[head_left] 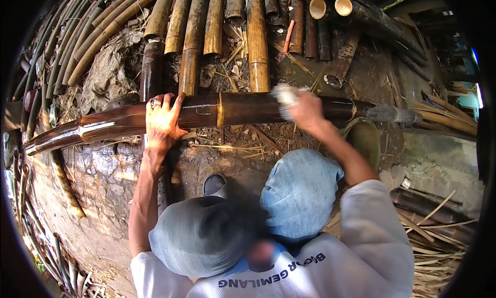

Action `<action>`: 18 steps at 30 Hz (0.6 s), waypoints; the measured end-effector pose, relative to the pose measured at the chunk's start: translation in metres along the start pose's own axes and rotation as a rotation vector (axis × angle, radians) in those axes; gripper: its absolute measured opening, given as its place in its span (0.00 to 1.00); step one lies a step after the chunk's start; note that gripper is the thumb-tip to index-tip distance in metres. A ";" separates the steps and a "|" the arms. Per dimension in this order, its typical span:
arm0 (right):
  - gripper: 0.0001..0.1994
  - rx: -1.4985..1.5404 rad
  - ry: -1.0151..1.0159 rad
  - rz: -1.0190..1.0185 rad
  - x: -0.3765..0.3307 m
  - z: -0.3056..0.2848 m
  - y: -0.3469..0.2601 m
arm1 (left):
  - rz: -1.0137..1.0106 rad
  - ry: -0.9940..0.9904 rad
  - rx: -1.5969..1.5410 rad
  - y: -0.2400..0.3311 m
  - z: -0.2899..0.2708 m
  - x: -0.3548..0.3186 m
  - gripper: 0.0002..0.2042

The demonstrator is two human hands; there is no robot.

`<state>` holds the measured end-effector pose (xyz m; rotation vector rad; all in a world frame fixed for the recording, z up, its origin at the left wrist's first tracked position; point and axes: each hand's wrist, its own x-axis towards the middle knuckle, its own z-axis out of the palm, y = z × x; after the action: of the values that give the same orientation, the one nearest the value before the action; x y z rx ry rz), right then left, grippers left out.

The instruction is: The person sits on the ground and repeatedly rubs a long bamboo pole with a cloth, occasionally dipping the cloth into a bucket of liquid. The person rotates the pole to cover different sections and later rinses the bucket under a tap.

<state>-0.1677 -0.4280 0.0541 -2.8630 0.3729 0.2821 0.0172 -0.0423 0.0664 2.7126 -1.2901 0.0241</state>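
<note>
Head view: the spread left hand [164, 123] should firmly brace the glossy bamboo pole [201, 112] beneath it while the right hand [308, 112], closed around a blurred pale wad [285, 97], strokes evenly.

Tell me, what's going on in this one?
The person's left hand is laid over a long, dark, glossy bamboo pole that lies crosswise in front of them. Farther right along it, the right hand grips a pale wad at the pole's surface; the wad is too blurred to tell what it is. The pole looks wet. Beyond it lie shorter bamboo pieces, pointing away from the person.
</note>
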 end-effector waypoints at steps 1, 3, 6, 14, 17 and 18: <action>0.22 0.026 -0.094 0.183 -0.009 -0.016 0.035 | -0.020 -0.022 -0.015 0.002 0.001 -0.004 0.56; 0.23 -0.238 0.051 0.368 -0.016 -0.031 0.060 | -0.032 0.011 0.003 0.007 0.004 -0.010 0.55; 0.24 0.110 -0.162 0.206 0.015 -0.011 -0.016 | -0.028 0.049 -0.018 0.012 0.004 -0.020 0.53; 0.24 0.341 0.040 -0.153 0.000 0.038 -0.079 | -0.024 0.166 0.085 0.024 0.015 -0.046 0.39; 0.26 0.033 -0.120 0.307 -0.041 -0.008 0.070 | -0.004 0.264 0.111 0.024 0.028 -0.049 0.35; 0.26 0.041 -0.138 0.435 -0.052 -0.023 0.110 | 0.009 0.291 0.127 0.023 0.031 -0.049 0.35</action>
<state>-0.2439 -0.5252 0.0641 -2.6742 0.9593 0.5363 -0.0330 -0.0235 0.0346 2.6755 -1.2513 0.4986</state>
